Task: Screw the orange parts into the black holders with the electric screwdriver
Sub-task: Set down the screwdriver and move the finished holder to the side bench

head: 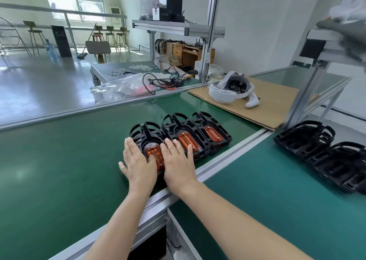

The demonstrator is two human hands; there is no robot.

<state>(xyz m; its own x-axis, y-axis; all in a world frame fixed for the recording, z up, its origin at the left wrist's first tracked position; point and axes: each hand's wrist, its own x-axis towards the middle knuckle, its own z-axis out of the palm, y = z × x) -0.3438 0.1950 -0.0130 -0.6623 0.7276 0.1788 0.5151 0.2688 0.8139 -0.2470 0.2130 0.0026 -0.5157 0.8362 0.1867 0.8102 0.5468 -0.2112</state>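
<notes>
Three black holders sit in a row on the green bench, each with an orange part set in it. My left hand (138, 165) lies flat with straight fingers on the left side of the nearest holder (143, 134). My right hand (178, 163) lies flat on its right side, reaching onto the middle holder (179, 124). Between my hands shows the nearest orange part (155, 153). The middle orange part (188, 141) and the far orange part (213, 134) in the third holder (208, 119) are uncovered. No electric screwdriver is in view.
A stack of empty black holders (324, 152) lies on the right bench. A white headset (230, 89) rests on a cardboard sheet (273, 105). Cables (166, 80) and a plastic bag (122, 87) lie behind. Aluminium posts (309, 87) stand at right.
</notes>
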